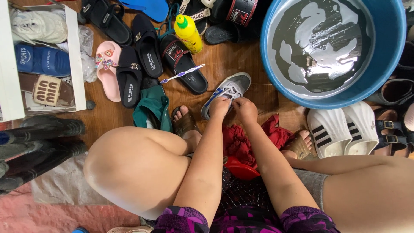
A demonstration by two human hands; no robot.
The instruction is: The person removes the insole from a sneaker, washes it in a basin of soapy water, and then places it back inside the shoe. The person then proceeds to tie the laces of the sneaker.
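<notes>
Sneaker [228, 91] lies toe pointing up-right, heel under both hands [233, 108].

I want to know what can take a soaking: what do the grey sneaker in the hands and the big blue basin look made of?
The grey sneaker looks like woven fabric or mesh with a pale rubbery sole and white laces; the weave is too small to confirm. The blue basin looks like smooth moulded plastic: uniform colour, thick rounded rim, slight sheen.

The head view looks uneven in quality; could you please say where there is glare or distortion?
Head view: bright glare on the water in the blue basin; wide-angle stretching enlarges the knees at the bottom edge; both hands, left hand and right hand, and the grey sneaker are sharp.
</notes>
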